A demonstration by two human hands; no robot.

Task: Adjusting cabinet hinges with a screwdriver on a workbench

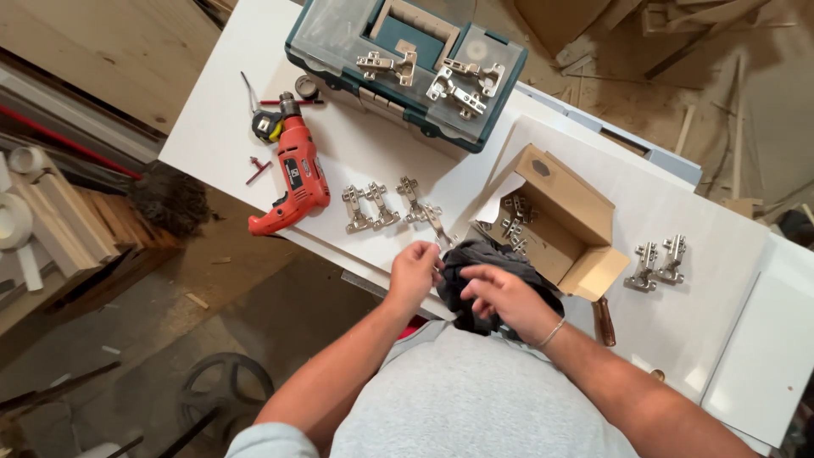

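Note:
My left hand [414,273] pinches a metal cabinet hinge [437,227] at the near edge of the white panel [356,153]. My right hand [502,298] grips a dark grey cloth [492,259] bunched against that hinge. Both hands meet just in front of my chest. Three more hinges [377,206] lie in a row on the panel just beyond my left hand. An open cardboard box [564,222] with several hinges inside stands right behind the cloth.
A red power drill [292,178] lies at the left of the panel beside a tape measure [267,125]. A teal toolbox [407,64] with hinges on its lid sits at the back. Two hinges [657,263] lie to the right. Wood scraps cover the floor.

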